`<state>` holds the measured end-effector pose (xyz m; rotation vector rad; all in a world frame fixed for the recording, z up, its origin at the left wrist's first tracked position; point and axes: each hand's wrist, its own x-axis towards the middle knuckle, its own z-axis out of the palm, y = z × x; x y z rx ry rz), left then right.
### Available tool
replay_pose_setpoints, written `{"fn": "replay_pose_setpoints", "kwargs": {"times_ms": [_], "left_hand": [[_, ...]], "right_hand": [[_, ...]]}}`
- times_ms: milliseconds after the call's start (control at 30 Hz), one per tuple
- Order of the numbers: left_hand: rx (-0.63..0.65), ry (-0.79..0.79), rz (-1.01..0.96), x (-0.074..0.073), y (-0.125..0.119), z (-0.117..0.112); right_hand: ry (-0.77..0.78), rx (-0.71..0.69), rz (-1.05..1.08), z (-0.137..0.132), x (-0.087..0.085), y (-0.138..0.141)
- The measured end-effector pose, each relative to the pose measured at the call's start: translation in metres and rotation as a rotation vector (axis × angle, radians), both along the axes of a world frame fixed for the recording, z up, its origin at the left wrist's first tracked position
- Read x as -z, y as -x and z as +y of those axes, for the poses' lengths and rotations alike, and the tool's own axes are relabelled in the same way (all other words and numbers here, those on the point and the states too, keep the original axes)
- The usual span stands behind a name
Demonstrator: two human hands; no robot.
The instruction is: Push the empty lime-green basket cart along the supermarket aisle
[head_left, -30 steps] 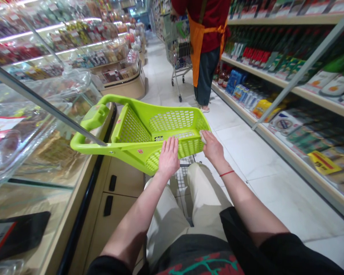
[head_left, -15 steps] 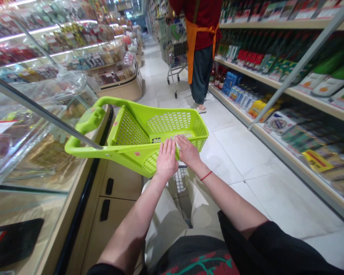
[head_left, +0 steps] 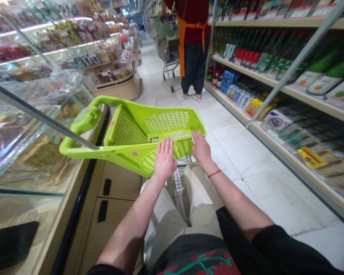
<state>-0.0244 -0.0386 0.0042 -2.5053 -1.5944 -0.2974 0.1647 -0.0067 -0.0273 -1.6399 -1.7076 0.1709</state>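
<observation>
A lime-green plastic shopping cart basket point(head_left: 126, 152) with perforated walls stands crosswise in front of me, its looped handle pointing left. Nothing lies inside the part I can see. My left hand point(head_left: 165, 158) rests flat on the near rim, fingers stretched out and together. Farther right, near the front corner of that rim, my right hand point(head_left: 201, 147) has its fingers bent over the edge. A small white tissue-like piece point(head_left: 193, 139) shows under its fingertips, mostly hidden. A red string is round my right wrist.
On the left stands a glass-sided display counter point(head_left: 83, 191) with packaged goods. A person in an orange apron point(head_left: 186, 46) stands ahead beside a metal cart point(head_left: 166, 42). Bottle shelves point(head_left: 252, 74) line the right, behind a slanted grey post point(head_left: 295, 72). White tiles point(head_left: 263, 164) cover the floor.
My right hand has slid right along the rim, away from my left hand, which stays nearly in place. The person in the apron now stands with both feet showing.
</observation>
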Motion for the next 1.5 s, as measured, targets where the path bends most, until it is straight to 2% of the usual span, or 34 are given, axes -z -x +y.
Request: {"fn": "replay_pose_setpoints", "kwargs": {"times_ms": [133,233,300,400,600,733,867,1033,1133,1267,1500], "left_hand": [[0.006,-0.009,0.006,0.002,0.001,0.001],[0.016,-0.01,0.008,0.002,0.002,0.001],[0.016,-0.015,0.009,0.003,0.002,0.0],[0.007,-0.019,0.014,0.004,0.001,-0.001],[0.007,-0.023,0.013,0.003,0.001,-0.002],[0.003,-0.017,0.012,0.003,0.0,-0.002],[-0.001,-0.017,0.002,0.004,-0.001,-0.002],[0.008,-0.025,0.0,0.005,0.0,-0.001],[0.009,-0.022,0.002,0.006,0.001,-0.001],[0.012,-0.027,0.0,0.004,0.001,-0.001],[0.012,-0.011,-0.003,0.002,0.0,-0.002]], "right_hand": [[-0.004,-0.186,-0.002,-0.005,-0.008,0.054],[-0.034,-0.273,0.013,-0.005,-0.01,0.069],[-0.066,-0.306,0.025,-0.004,-0.008,0.063],[-0.093,-0.296,0.024,-0.002,-0.001,0.036],[-0.077,-0.102,0.039,0.001,0.014,-0.021],[-0.039,0.004,0.056,0.002,0.016,-0.028],[-0.034,0.007,0.053,-0.001,0.01,0.002],[-0.07,-0.217,0.052,-0.006,0.004,0.053],[-0.098,-0.31,0.055,-0.006,0.004,0.062],[-0.107,-0.314,0.038,-0.004,0.008,0.038],[-0.077,-0.074,0.073,0.002,0.022,-0.032]]}}
